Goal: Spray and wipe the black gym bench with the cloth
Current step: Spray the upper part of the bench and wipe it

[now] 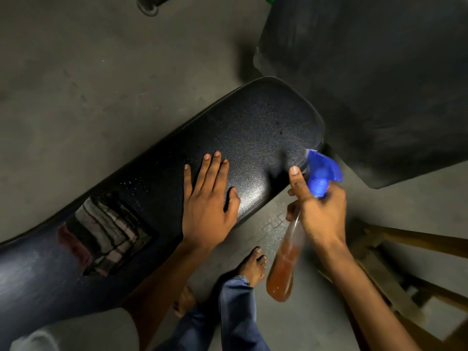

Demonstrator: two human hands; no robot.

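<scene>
Fingers [295,173] of right hand [321,214] wrapped round spray bottle [291,252] off bench [253,127] end; left hand [207,198] flat, splayed (cloth [109,231] behind). Risk: overspray onto floor.

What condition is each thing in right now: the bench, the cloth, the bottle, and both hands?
Black gym bench: speckled with fine droplets near its end, not yet wiped there.
Checked cloth: lying folded on the bench, untouched.
Spray bottle: tilted, partly full of orange-brown liquid, blue nozzle aimed at the bench.
Left hand: flat and open on the bench.
Right hand: closed around the bottle's neck.
</scene>
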